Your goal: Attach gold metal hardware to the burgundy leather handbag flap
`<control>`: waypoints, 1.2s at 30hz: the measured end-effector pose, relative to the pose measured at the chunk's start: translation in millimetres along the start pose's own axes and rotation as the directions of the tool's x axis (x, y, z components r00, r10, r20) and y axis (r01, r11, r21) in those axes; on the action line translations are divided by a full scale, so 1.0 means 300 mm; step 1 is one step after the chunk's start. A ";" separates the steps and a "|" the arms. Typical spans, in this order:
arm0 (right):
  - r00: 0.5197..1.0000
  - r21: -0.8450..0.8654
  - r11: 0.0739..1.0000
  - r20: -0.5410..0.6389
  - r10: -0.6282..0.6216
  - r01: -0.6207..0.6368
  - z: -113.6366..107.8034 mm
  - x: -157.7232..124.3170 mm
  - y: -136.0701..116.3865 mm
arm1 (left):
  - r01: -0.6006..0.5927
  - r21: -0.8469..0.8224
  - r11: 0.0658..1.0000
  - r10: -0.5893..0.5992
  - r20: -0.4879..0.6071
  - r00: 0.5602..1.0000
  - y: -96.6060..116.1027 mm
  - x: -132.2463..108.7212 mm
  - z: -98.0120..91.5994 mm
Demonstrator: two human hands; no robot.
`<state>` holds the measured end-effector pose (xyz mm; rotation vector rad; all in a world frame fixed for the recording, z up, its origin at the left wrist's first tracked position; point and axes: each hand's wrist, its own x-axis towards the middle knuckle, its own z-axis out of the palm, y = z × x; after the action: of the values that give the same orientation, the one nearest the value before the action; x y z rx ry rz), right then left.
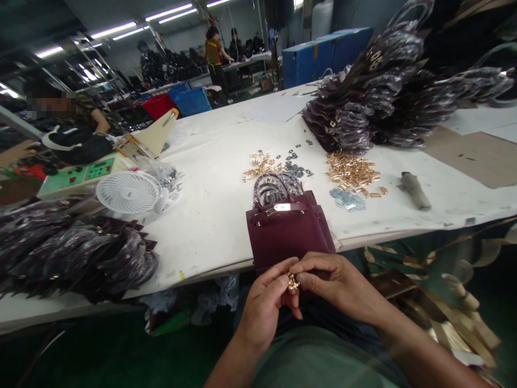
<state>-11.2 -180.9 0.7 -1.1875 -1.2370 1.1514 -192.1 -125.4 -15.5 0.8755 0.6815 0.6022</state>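
Gold hardware point(293, 283) gleams — small (slightly blurred); the handbag point(286, 233) is burgundy.

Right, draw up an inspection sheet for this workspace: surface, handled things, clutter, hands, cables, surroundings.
Surface: white tabletop, dark marks near its right-hand near edge.
Handled things: small gold fitting; maroon bag at the table's near edge.
Clutter: loose gold pieces, grey plates, white fan, dark plastic-wrapped stack at left.
Hands: left hand and right hand together pinch the fitting.
Cables: nothing seen clearly.
Surroundings: standing person, blue bin, ceiling lights.
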 end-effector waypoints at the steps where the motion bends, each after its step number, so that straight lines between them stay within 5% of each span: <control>1: 0.999 0.032 0.999 0.035 0.017 -0.018 0.004 0.000 -0.001 | 0.014 -0.015 1.000 -0.014 0.002 1.000 0.001 0.002 -0.002; 5: 0.989 0.178 0.976 0.103 0.106 -0.124 0.026 0.002 0.001 | 0.010 0.011 1.000 -0.010 0.039 0.999 0.001 0.006 -0.015; 8: 0.995 0.043 0.995 -0.029 0.093 -0.092 0.032 0.004 0.013 | -0.109 0.257 0.960 0.115 -0.008 0.993 0.001 -0.003 -0.029; 14: 0.983 -0.033 0.994 -0.151 0.102 -0.108 0.027 0.001 0.040 | -0.347 0.687 0.638 0.448 0.035 0.893 -0.012 -0.011 -0.055; 36: 0.983 0.054 0.998 -0.179 0.044 -0.035 0.075 -0.010 0.116 | -0.330 0.781 0.531 0.469 0.053 0.881 -0.021 -0.003 -0.065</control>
<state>-33.1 -181.7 -34.6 -1.2539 -1.0455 1.0723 -205.9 -119.7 -29.5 1.8671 0.9190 0.8151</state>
